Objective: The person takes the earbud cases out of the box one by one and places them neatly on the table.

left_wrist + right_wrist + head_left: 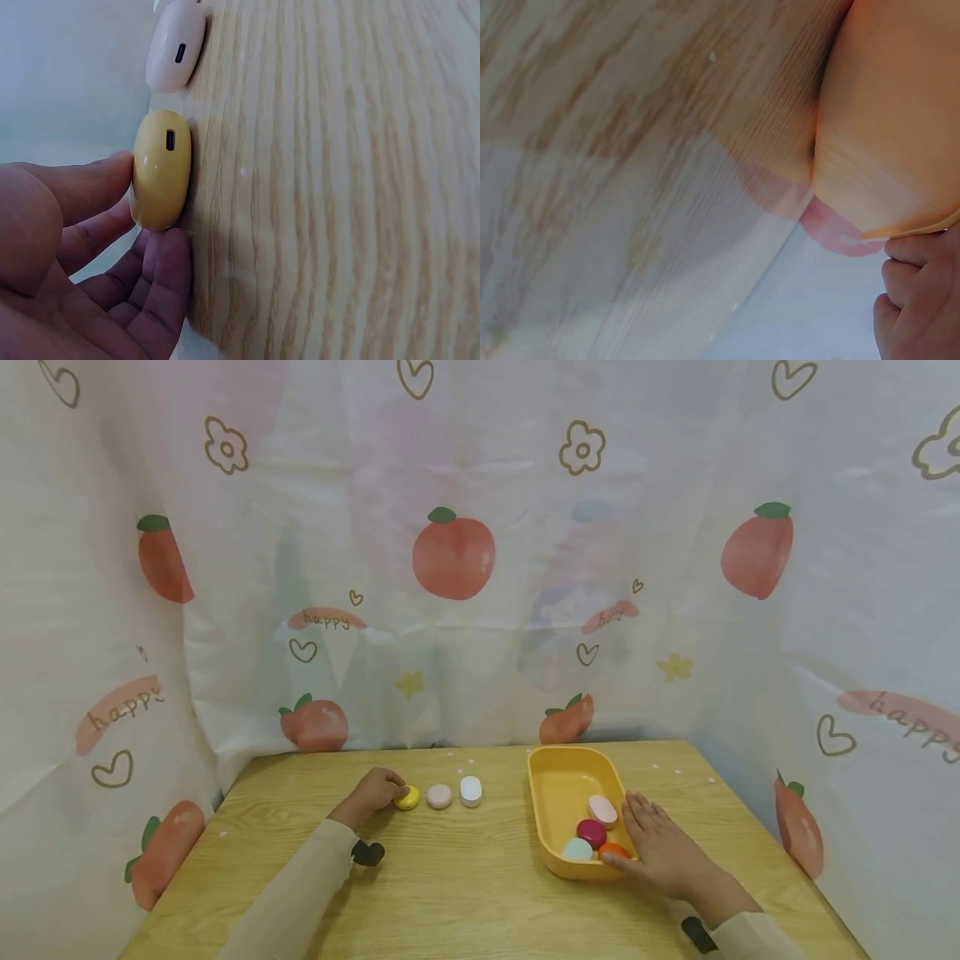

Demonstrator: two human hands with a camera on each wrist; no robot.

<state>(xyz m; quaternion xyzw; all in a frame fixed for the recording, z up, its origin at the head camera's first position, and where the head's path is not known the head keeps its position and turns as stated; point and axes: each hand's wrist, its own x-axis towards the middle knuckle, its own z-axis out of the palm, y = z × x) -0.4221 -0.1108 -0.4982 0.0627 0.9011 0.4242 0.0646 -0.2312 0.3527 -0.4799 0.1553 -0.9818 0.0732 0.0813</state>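
A glossy yellow earbud case (407,797) with a small charging port lies on the wooden table. My left hand (378,792) holds it at its left end, thumb on top and fingers low at its side, in the left wrist view. To its right stand a pale pink earbud case (439,796) and a white one (471,792). At the right, my right hand (663,852) rests along the near right rim of a yellow plastic box (558,777), its fingers straight. Only the knuckles and part of the fingers (915,277) show in the right wrist view.
Inside the box, toward its near end, lie a pale pink case (602,810), a dark red one (592,833), a pale mint one (577,849) and an orange one (614,850). A fruit-printed white curtain (450,677) encloses the table's back and sides.
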